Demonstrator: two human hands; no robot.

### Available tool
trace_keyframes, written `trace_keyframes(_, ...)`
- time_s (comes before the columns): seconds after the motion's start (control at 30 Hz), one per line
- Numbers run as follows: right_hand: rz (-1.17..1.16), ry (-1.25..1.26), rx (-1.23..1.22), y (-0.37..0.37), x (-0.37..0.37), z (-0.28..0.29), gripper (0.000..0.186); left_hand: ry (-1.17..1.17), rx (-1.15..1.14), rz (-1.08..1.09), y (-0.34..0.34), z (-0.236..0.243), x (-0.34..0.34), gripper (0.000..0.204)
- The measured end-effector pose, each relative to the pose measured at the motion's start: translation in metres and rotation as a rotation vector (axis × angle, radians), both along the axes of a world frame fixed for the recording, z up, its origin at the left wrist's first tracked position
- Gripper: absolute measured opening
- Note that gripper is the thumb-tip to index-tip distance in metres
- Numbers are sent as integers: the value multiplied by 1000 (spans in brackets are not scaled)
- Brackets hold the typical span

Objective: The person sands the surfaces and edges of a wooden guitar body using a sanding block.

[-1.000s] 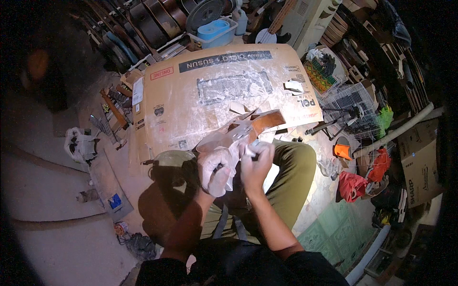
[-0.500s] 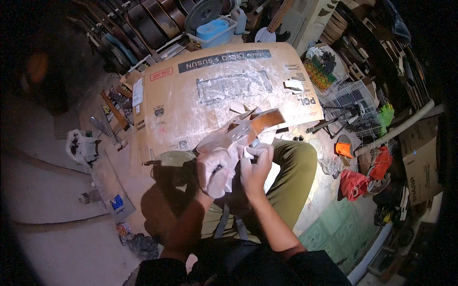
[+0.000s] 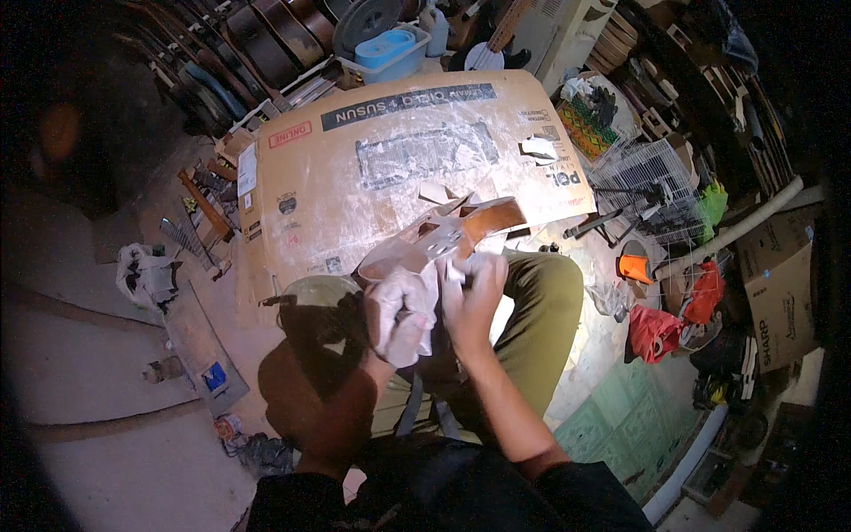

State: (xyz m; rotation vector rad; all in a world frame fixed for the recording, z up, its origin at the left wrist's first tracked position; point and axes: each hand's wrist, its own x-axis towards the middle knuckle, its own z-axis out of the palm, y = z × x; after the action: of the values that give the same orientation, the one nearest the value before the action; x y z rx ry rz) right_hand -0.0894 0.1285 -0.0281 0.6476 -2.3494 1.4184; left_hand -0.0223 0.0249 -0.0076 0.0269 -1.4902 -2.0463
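Over my lap lies what looks like an electric guitar body (image 3: pixel 425 244), dusty and pale, with cut-out cavities and a glossy brown stretch at its far right. My left hand (image 3: pixel 396 316), coated in white dust, has its fingers closed round the body's near left edge. Close beside it, my right hand (image 3: pixel 476 297) is curled and slightly smeared by motion against the near side. A small folded pale piece, seemingly sandpaper (image 3: pixel 456 271), is pinched in its fingers. The underside of the body is hidden.
A dusty cardboard sheet (image 3: pixel 310 177) spreads ahead, with a white scrap (image 3: pixel 539 149) on it. Guitars (image 3: pixel 257 44) and a tub (image 3: pixel 390 62) stand behind. To the right are a wire rack (image 3: pixel 651 191), a red bag (image 3: pixel 654 332) and a carton (image 3: pixel 780 293). Tools (image 3: pixel 204 204) lie left.
My right hand has shifted slightly along the guitar body's near side and now blurs. My left hand keeps its hold. The whole view has moved a little.
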Motion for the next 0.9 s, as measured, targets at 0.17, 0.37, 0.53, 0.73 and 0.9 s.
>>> trace_keyframes(0.17,11,-34,-26,-1,5,0,21,13,169,36,-1,-2,-4,28)
trace_keyframes(0.37,1,-12,38,-8,-10,10,24,34,-38,32,0,-6,-3,29)
trace_keyframes(0.53,-22,90,58,-10,-13,15,25,52,-116,25,2,-3,-3,29)
trace_keyframes(0.73,5,18,4,3,1,0,26,55,-100,25,-1,7,-4,35)
trace_keyframes(0.9,10,-47,-7,-4,1,-1,24,-12,78,0,-7,5,-6,35)
